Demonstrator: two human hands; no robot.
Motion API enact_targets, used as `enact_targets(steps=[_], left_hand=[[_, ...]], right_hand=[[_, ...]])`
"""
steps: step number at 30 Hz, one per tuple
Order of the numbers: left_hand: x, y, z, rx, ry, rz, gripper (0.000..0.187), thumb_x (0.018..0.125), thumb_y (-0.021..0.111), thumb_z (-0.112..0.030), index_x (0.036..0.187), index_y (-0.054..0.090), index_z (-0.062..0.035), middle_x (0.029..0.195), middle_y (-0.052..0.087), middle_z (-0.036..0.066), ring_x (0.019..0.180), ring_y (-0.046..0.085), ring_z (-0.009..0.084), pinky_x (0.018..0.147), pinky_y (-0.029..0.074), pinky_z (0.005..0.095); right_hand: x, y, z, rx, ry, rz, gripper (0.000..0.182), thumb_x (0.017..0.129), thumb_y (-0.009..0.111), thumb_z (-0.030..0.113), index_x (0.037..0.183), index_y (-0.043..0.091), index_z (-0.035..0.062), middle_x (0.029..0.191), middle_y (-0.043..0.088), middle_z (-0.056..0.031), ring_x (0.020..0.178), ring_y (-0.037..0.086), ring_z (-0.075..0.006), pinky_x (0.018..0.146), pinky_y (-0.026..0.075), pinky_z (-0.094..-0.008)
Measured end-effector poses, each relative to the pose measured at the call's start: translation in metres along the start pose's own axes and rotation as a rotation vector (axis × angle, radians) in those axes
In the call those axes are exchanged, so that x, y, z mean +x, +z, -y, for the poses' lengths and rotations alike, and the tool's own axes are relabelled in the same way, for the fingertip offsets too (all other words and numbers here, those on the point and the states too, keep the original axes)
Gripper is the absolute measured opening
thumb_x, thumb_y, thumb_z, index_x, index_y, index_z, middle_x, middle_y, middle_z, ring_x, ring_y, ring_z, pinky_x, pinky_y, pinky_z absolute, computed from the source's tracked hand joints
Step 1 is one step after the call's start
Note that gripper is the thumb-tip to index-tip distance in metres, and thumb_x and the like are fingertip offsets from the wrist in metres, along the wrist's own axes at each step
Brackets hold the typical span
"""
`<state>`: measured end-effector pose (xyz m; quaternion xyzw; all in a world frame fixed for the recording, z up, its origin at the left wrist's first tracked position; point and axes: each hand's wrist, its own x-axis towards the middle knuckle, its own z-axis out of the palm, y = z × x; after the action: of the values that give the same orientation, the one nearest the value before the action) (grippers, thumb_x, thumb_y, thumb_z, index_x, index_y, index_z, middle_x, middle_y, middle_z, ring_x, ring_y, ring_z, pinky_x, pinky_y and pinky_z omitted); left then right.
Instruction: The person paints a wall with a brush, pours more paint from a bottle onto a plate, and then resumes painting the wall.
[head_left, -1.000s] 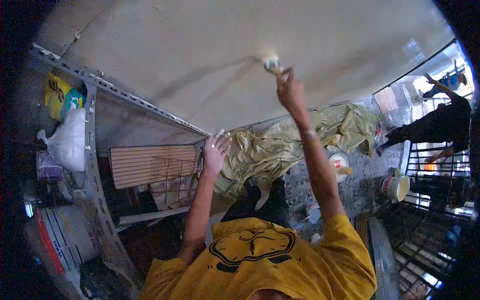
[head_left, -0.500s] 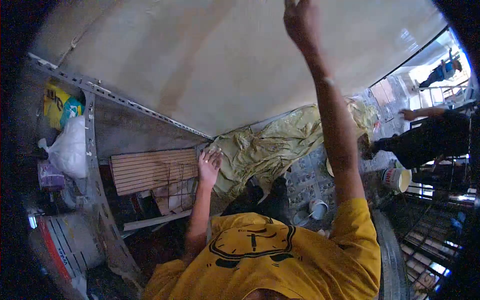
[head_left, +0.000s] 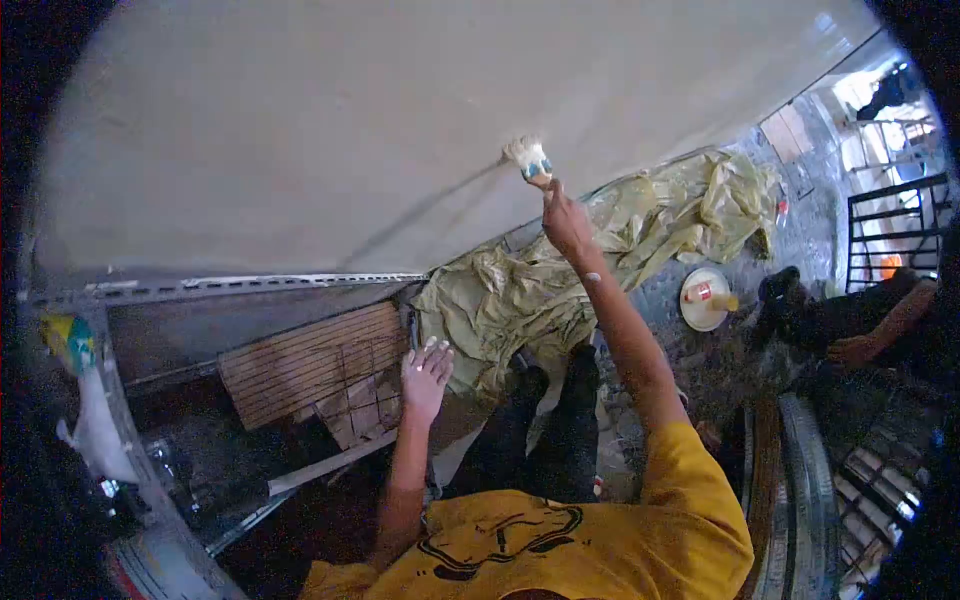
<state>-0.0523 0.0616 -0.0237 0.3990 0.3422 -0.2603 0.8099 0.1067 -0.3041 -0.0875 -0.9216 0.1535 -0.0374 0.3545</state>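
My right hand [head_left: 570,226] is closed round the handle of a paintbrush [head_left: 534,166]. Pale bristles at the brush's end touch the off-white wall [head_left: 300,180], and a shadow falls to the lower left. My left hand [head_left: 427,381] is held out with its fingers apart and nothing in it, above the left end of a crumpled yellowish drop sheet [head_left: 500,300]. Pale smears show on its fingertips. The sheet lies along the foot of the wall.
A slotted metal angle bar [head_left: 250,281] runs along the wall's lower left edge. Below it leans a slatted wooden panel [head_left: 310,360]. A round pale lid [head_left: 706,300] lies on the floor, right. Another person's arm [head_left: 885,330] is at the far right, near a dark metal grille [head_left: 900,225].
My right hand has come down from the top of the view, bringing the paintbrush into sight on the wall. The view has turned, and the round lid now shows. My left hand stays open.
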Motion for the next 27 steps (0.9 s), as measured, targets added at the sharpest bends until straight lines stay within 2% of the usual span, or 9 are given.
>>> enact_targets(steps=[8,11,14,17,22,24,25,26,27], left_hand=[[0.031,0.036,0.029,-0.015,-0.043,0.044,0.052,0.097,0.034,-0.042,0.133,0.046,-0.0066,0.129,0.055,0.010,0.118,0.052,0.0248,0.100,0.039,0.0364],[0.040,0.047,0.042,-0.069,-0.047,0.143,0.052,0.097,0.034,-0.042,0.135,0.044,-0.0067,0.130,0.054,0.011,0.119,0.052,0.0251,0.101,0.038,0.0368],[0.035,0.077,0.044,-0.071,-0.063,0.144,0.052,0.097,0.034,-0.041,0.134,0.044,-0.0061,0.131,0.053,0.011,0.120,0.051,0.0256,0.101,0.038,0.0370],[0.038,0.092,0.047,-0.051,-0.081,0.154,0.050,0.097,0.034,-0.040,0.132,0.045,-0.0061,0.130,0.054,0.012,0.119,0.052,0.0260,0.101,0.038,0.0376],[0.039,0.104,0.046,-0.053,-0.106,0.110,0.044,0.098,0.036,-0.039,0.125,0.050,-0.0068,0.125,0.058,0.011,0.114,0.056,0.0259,0.096,0.041,0.0375],[0.042,0.104,0.045,-0.032,-0.109,0.133,0.044,0.097,0.037,-0.039,0.125,0.051,-0.0068,0.124,0.058,0.011,0.113,0.056,0.0255,0.096,0.042,0.0370],[0.044,0.103,0.043,-0.016,-0.105,0.157,0.044,0.097,0.038,-0.039,0.124,0.051,-0.0067,0.124,0.058,0.010,0.112,0.057,0.0251,0.096,0.043,0.0365],[0.045,0.104,0.041,-0.006,-0.109,0.155,0.044,0.097,0.038,-0.039,0.124,0.051,-0.0067,0.124,0.058,0.010,0.112,0.057,0.0251,0.096,0.043,0.0365],[0.045,0.105,0.040,0.002,-0.107,0.163,0.044,0.097,0.038,-0.039,0.124,0.052,-0.0067,0.124,0.058,0.011,0.112,0.056,0.0247,0.096,0.043,0.0363]], right_hand=[[0.002,0.021,-0.045,-0.027,0.036,0.031,0.032,0.091,0.045,0.016,0.117,0.040,-0.0015,0.074,0.060,-0.0331,0.072,0.058,-0.0515,0.063,0.046,-0.0584],[0.022,-0.040,0.013,0.012,0.024,-0.057,0.025,0.090,0.047,0.014,0.110,0.042,-0.0001,0.072,0.060,-0.0313,0.071,0.058,-0.0511,0.062,0.045,-0.0579],[0.028,-0.114,0.067,0.183,-0.022,-0.135,0.033,0.090,0.052,0.016,0.118,0.040,0.0018,0.077,0.062,-0.0282,0.070,0.060,-0.0475,0.060,0.046,-0.0559],[0.021,-0.177,0.105,0.178,-0.020,-0.163,0.029,0.089,0.056,0.013,0.111,0.041,0.0023,0.065,0.060,-0.0253,0.067,0.059,-0.0467,0.058,0.043,-0.0531],[0.006,-0.262,0.164,0.218,-0.183,-0.256,0.028,0.090,0.058,0.014,0.109,0.043,0.0013,0.061,0.059,-0.0193,0.054,0.057,-0.0367,0.052,0.041,-0.0462],[0.002,-0.288,0.185,0.110,-0.458,-0.470,0.025,0.090,0.057,0.014,0.107,0.046,0.0009,0.062,0.059,-0.0181,0.056,0.058,-0.0346,0.052,0.040,-0.0445],[0.002,-0.302,0.199,0.112,-0.446,-0.473,0.025,0.090,0.057,0.014,0.107,0.046,0.0009,0.062,0.059,-0.0181,0.056,0.058,-0.0346,0.052,0.040,-0.0445],[0.004,-0.318,0.214,0.204,-0.550,-0.518,0.020,0.093,0.053,0.012,0.106,0.043,-0.0001,0.056,0.050,-0.0116,0.049,0.047,-0.0260,0.047,0.035,-0.0403],[0.011,-0.319,0.219,0.262,-0.577,-0.544,0.018,0.094,0.051,0.010,0.106,0.042,-0.0004,0.054,0.048,-0.0100,0.046,0.045,-0.0233,0.045,0.033,-0.0391]])
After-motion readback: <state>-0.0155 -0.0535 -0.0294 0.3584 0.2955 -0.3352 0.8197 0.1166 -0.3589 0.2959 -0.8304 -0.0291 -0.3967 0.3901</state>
